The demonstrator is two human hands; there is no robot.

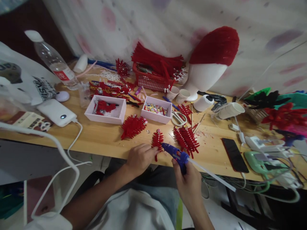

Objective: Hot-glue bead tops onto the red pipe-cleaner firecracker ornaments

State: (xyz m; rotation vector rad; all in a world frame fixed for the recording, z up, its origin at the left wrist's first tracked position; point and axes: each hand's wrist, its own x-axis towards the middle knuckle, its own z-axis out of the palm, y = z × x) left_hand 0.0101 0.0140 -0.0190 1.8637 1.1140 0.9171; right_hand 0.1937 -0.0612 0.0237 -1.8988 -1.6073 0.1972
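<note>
My left hand (140, 158) is closed on a small red pipe-cleaner ornament (157, 140) at the near edge of the wooden table (100, 137). A blue glue gun (176, 155) sits in my right hand (188, 183), fingers wrapped round its grip. Its nozzle touches the ornament, and a white glue stick juts out behind it to the right. More red ornaments lie close by: one (133, 126) to the left and a pile (186, 138) to the right.
Two pink boxes (105, 110) (156, 110) hold beads and red parts. A red basket (150, 80) of pipe cleaners and a mannequin head (208, 64) with a red cap stand behind. Scissors (177, 118), a phone (234, 155), a power bank (57, 112), a water bottle (55, 62) and cables also crowd the table.
</note>
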